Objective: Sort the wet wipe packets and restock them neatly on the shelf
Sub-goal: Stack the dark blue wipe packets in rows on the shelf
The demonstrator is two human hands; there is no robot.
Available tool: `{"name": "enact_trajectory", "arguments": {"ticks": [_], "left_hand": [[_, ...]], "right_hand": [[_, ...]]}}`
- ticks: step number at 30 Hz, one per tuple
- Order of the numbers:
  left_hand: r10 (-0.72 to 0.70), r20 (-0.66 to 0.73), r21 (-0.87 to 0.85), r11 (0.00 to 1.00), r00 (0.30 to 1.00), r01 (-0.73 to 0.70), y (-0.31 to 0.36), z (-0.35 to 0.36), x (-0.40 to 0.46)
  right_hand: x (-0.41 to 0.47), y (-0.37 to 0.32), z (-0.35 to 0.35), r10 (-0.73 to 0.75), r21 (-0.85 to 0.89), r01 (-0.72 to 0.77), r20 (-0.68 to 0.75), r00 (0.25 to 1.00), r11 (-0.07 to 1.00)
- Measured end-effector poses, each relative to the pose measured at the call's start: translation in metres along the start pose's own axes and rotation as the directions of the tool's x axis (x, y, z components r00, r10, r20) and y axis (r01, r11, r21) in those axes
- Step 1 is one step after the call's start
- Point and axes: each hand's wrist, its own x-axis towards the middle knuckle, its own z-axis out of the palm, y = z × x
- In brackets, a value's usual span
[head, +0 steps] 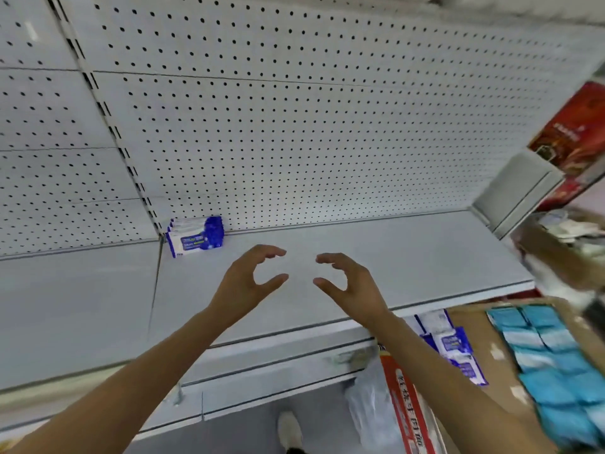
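both forearms reach over shelf (376,250); left hand (250,278), right hand (348,285) facing, each grip loosely curled, holding nothing.

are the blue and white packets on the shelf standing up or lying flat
Standing up: the blue and white packets stand on edge in a short row at the shelf's back left corner, against the pegboard.

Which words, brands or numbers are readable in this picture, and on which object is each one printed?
None can be read with certainty.
Blue and white wipe packets on the white metal shelf: print blurred.
Red and white box flap: Chinese characters, blurred.
Red carton: white lettering too small.
Blue and white packets in the cardboard box: blurred.
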Motion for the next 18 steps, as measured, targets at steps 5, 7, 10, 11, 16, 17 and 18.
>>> {"name": "enact_trajectory", "arguments": {"ticks": [5, 7, 10, 11, 16, 17, 18], "left_hand": [[0.018, 0.140, -0.063, 0.998, 0.990, -0.009, 0.034, 0.080, -0.016], [0.011, 0.204, -0.089, 0.996, 0.979, 0.008, 0.048, 0.120, -0.021], [-0.005, 0.298, -0.107, 0.994, 0.954, 0.039, 0.069, 0.189, -0.024], [-0.027, 0.336, -0.105, 0.992, 0.942, 0.066, 0.076, 0.216, -0.024], [-0.118, 0.497, -0.047, 0.986, 0.860, 0.162, 0.094, 0.361, -0.022], [-0.146, 0.523, -0.015, 0.984, 0.840, 0.180, 0.096, 0.389, -0.020], [-0.168, 0.542, 0.024, 0.983, 0.823, 0.185, 0.097, 0.416, -0.019]], "right_hand": [[-0.083, 0.053, -0.041, 0.188, 0.026, -0.187, -0.065, 0.980, 0.982], [-0.117, 0.080, -0.059, 0.259, 0.029, -0.258, -0.084, 0.962, 0.966], [-0.166, 0.134, -0.091, 0.363, 0.029, -0.362, -0.101, 0.926, 0.932], [-0.182, 0.155, -0.102, 0.408, 0.032, -0.407, -0.095, 0.908, 0.913], [-0.247, 0.270, -0.155, 0.570, 0.037, -0.569, -0.076, 0.818, 0.822], [-0.258, 0.293, -0.165, 0.598, 0.015, -0.599, -0.054, 0.799, 0.801], [-0.268, 0.313, -0.175, 0.620, -0.009, -0.621, -0.035, 0.784, 0.784]]}}
